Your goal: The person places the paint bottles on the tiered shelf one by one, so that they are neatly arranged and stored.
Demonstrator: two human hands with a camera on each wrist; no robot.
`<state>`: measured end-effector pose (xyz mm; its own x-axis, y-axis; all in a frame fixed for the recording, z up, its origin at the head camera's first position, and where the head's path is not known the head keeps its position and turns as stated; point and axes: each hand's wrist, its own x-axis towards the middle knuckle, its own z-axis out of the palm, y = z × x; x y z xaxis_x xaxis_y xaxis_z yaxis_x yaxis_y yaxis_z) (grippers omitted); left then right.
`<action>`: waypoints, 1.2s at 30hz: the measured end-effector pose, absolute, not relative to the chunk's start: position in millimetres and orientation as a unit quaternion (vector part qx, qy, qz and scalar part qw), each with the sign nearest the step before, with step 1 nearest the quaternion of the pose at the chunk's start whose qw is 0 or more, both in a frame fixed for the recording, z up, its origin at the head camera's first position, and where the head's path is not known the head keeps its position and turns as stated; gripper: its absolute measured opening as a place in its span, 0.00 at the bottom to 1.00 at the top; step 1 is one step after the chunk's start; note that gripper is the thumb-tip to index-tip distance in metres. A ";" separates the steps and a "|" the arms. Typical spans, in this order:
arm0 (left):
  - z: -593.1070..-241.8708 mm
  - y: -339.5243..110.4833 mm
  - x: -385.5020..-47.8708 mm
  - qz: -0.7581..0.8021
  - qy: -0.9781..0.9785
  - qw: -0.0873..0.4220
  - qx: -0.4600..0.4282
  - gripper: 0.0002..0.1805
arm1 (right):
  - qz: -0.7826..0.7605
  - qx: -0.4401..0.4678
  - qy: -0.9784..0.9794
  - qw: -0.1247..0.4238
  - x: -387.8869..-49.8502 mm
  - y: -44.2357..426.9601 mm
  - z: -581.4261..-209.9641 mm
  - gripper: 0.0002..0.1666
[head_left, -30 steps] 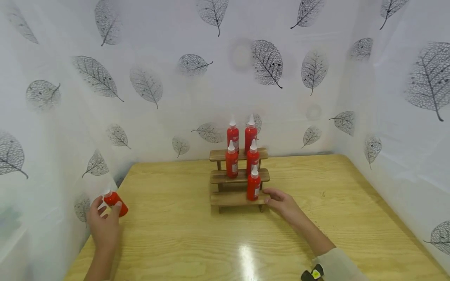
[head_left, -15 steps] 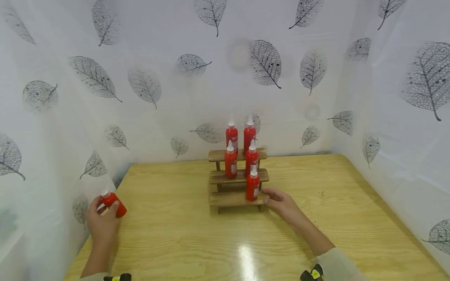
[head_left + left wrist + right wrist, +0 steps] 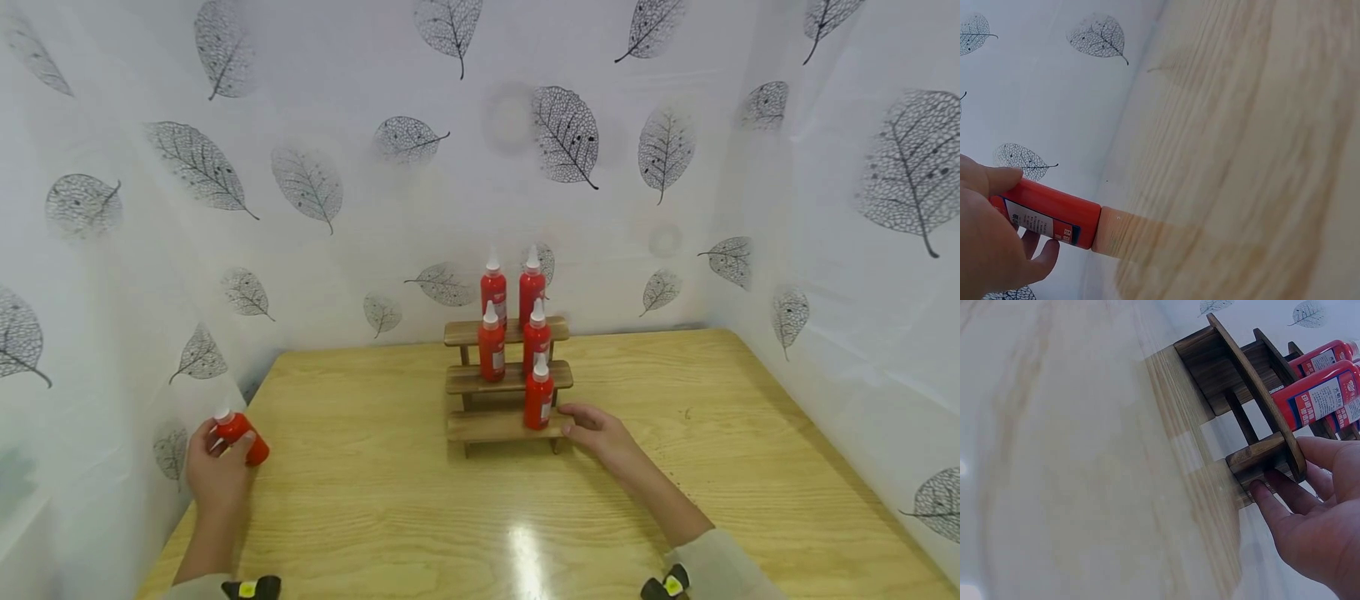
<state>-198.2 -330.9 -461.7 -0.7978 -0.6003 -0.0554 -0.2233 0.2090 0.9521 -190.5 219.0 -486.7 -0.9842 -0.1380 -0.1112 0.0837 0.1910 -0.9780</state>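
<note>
At the table's left edge my left hand (image 3: 217, 475) grips a red squeeze bottle (image 3: 243, 435) with a white top, between thumb and fingers. The bottle leans in the head view. Its label and base show in the left wrist view, with the base at or close to the tabletop; I cannot tell if it touches. My right hand (image 3: 607, 437) holds the right end of the lowest step of a wooden three-step stand (image 3: 487, 426), with fingers under the board in the right wrist view (image 3: 1316, 512). One red bottle (image 3: 538, 402) stands on that step, towards the right.
Two red bottles stand on the middle step, a left one (image 3: 491, 350) and a right one (image 3: 536, 337). Two more, a left bottle (image 3: 493, 292) and a right bottle (image 3: 532, 287), stand on the top step. Leaf-patterned white sheeting (image 3: 420, 208) walls the wooden table (image 3: 360, 500) on three sides.
The left hand and its bottle have shifted very slightly, and the left wristband has come into view. The right hand stays at the stand's end. The whole head view has drifted slightly.
</note>
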 end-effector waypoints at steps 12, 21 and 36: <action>-458.2 -321.3 -199.8 -0.580 -0.750 0.170 0.269 0.39 | -0.638 -0.019 0.765 0.091 -190.7 219.3 -487.4 0.30; -447.1 -294.4 -194.5 -0.572 -0.774 0.179 0.205 0.38 | -0.636 -0.019 0.766 0.094 -191.3 219.6 -488.1 0.30; -409.8 -220.8 -179.8 -0.589 -0.790 0.162 0.056 0.35 | -0.641 -0.019 0.762 0.094 -191.7 219.8 -489.6 0.30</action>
